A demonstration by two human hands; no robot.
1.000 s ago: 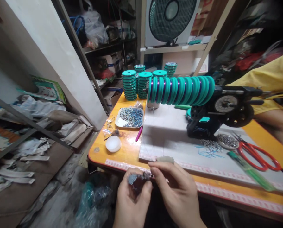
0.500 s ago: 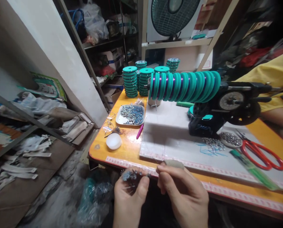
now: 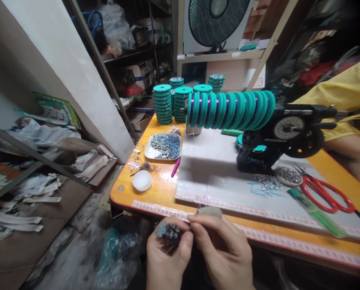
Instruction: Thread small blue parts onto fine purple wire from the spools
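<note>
At the bottom, just in front of the orange table, my left hand is closed round a bundle of small blue-grey tubes. My right hand touches it from the right, with thumb and forefinger pinched at the bundle's edge; what they pinch is too small to name. A thin thread runs up from my fingers towards a row of teal spools mounted on a black winding machine.
On the table are a white board, a tray of small tubes, a white round lid, a pink-handled tool, stacked teal spools and red scissors. A person in a yellow sleeve sits at the right. Papers litter the floor to the left.
My hands have come closer together and the right fingers now touch the bundle. The view has shifted slightly.
</note>
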